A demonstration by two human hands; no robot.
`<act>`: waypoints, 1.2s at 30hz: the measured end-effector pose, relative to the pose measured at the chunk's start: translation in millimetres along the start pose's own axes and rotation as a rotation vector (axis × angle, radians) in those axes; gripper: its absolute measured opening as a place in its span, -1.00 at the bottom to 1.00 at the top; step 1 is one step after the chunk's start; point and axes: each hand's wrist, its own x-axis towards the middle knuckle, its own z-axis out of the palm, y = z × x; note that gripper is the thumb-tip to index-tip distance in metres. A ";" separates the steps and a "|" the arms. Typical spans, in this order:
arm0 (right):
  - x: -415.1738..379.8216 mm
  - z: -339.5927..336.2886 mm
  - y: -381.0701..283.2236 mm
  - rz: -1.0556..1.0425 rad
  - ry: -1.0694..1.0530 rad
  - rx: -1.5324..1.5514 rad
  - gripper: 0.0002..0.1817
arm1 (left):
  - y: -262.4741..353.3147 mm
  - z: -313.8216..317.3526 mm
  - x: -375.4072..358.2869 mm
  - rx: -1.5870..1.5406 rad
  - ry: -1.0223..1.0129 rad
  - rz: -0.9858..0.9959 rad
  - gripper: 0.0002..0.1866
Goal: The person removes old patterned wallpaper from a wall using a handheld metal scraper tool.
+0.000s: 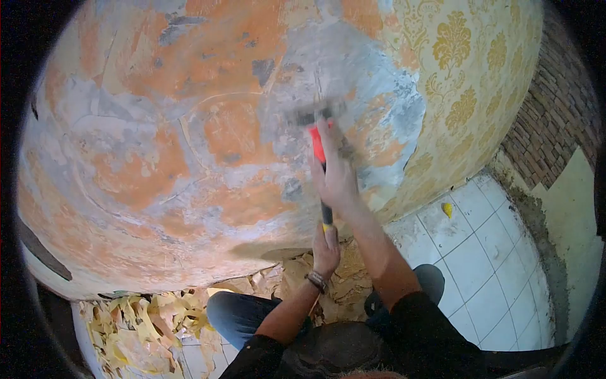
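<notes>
A long-handled scraper (319,144) with a red and black grip and a yellow band near its lower end stands against the wall. Its wide dark head is smeared by motion and overlaps a bare grey patch of the wall (240,139). My right hand (339,180) is closed around the upper handle, thumb lying along the red part just below the head. Lower down, my left hand (326,251) wraps the handle's end. Patchy orange and grey plaster surrounds the tool, and patterned yellow wallpaper (457,95) still covers the wall to the right.
Torn wallpaper scraps (136,331) lie heaped on the floor along the wall at lower left, with more between my knees. White floor tiles (476,271) extend to the right, holding a small yellow scrap (447,210). Brick-patterned wall covering (555,107) rises at far right.
</notes>
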 end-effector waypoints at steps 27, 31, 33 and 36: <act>19.2 -28.4 17.5 0.082 0.138 -0.036 -0.27 | 28.1 2.0 24.5 0.098 -0.111 0.001 -0.66; 18.9 -23.9 41.2 -0.271 0.329 -0.240 -0.29 | 25.9 14.4 10.1 0.031 -0.101 -0.016 -0.67; -10.0 -14.3 56.9 -0.254 0.302 -0.214 -0.29 | 16.6 16.5 -14.0 0.018 -0.100 -0.045 -0.67; -11.1 -21.7 37.5 -0.038 0.176 -0.049 -0.32 | 26.3 10.7 -9.3 0.001 -0.114 -0.100 -0.66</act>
